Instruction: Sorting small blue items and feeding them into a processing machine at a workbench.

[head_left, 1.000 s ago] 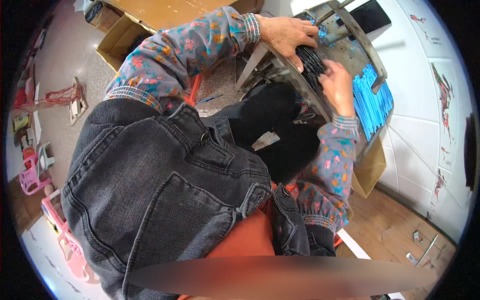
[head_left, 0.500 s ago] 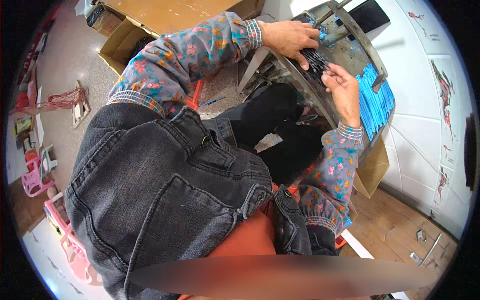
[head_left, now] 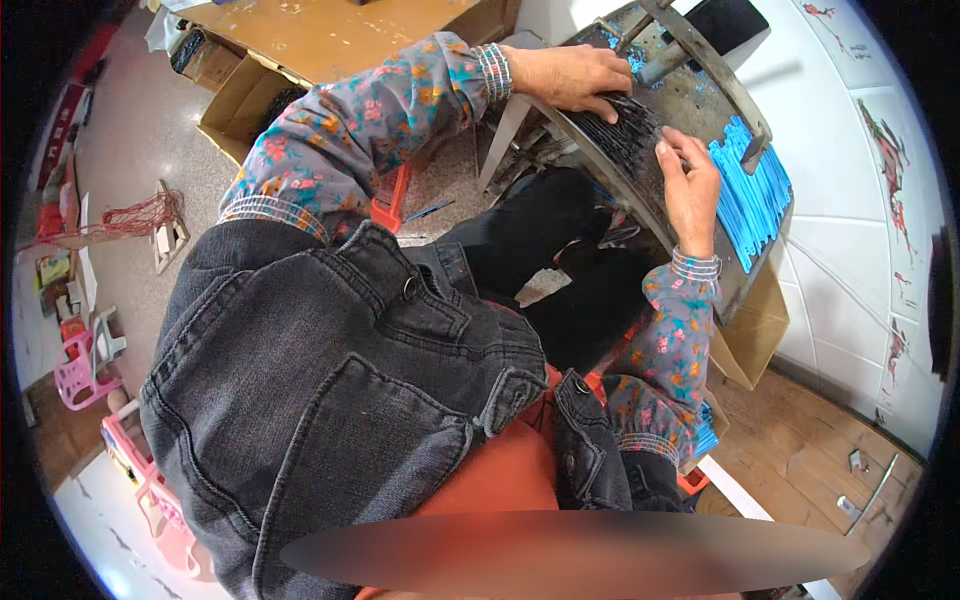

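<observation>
A bundle of thin black sticks (head_left: pixel 622 138) lies on a worn metal work surface (head_left: pixel 692 118). My left hand (head_left: pixel 572 78) is curled over the far left end of the bundle, its thumb on the sticks and its other fingertips partly hidden. At the bundle's right end is my right hand (head_left: pixel 690 192), thumb and fingers bent close together at the stick tips. Whatever lies between those fingertips is too small to make out. Just right of this hand, a pile of bright blue sticks (head_left: pixel 748 205) lies side by side on the surface.
A metal bar frame (head_left: pixel 725 70) rises over the work surface, with blue scraps (head_left: pixel 640 60) below it. Open cardboard boxes stand at the far left (head_left: pixel 240 105) and below the right edge (head_left: pixel 750 335). A white tiled wall (head_left: pixel 840 260) borders the right side.
The black sticks look more spread out under my hands. My right hand has shifted slightly, its fingers drawn closer together at the stick ends. The left hand stays over the bundle.
</observation>
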`<act>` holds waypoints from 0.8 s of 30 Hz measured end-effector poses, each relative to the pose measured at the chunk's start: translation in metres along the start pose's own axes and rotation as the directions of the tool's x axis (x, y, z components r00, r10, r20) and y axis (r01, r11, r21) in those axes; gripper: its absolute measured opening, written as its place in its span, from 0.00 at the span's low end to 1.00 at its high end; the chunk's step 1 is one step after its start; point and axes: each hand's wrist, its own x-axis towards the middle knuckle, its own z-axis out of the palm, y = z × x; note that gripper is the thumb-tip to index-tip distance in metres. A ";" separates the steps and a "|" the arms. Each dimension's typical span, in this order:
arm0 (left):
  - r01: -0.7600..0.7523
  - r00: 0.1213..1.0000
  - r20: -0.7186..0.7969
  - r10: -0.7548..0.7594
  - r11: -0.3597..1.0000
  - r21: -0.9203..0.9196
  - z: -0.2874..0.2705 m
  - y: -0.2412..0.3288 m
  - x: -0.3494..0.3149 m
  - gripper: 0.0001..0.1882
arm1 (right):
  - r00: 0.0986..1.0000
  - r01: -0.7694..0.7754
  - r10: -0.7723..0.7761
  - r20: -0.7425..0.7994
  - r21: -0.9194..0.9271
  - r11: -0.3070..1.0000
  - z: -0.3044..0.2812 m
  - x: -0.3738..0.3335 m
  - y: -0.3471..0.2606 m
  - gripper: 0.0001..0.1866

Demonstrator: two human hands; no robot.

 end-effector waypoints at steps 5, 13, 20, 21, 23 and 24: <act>0.077 0.995 -0.061 -0.082 0.994 -0.082 0.004 -0.003 0.001 0.18 | 1.000 -0.021 0.021 0.002 -0.005 1.000 -0.002 -0.002 -0.001 0.12; 0.362 0.880 -0.159 -0.446 0.851 -0.381 -0.002 -0.007 0.001 0.20 | 0.898 0.424 -0.440 0.026 -0.328 0.845 0.030 0.022 -0.020 0.18; -0.271 0.344 -0.233 -0.910 0.141 -0.952 -0.058 0.010 0.028 0.14 | 0.911 0.410 -0.387 0.140 -0.386 0.826 0.045 0.031 -0.016 0.14; -0.311 0.292 -0.208 -0.934 0.113 -0.944 -0.060 0.004 0.030 0.14 | 0.910 0.413 -0.389 0.142 -0.388 0.824 0.045 0.030 -0.016 0.14; -0.357 0.242 -0.180 -0.953 0.085 -0.930 -0.062 0.001 0.032 0.15 | 0.915 0.401 -0.382 0.133 -0.421 0.814 0.043 0.029 -0.016 0.14; -0.277 0.420 -0.139 -0.897 0.019 -0.961 -0.062 0.002 0.030 0.15 | 0.915 0.400 -0.380 0.135 -0.421 0.814 0.036 0.025 -0.017 0.14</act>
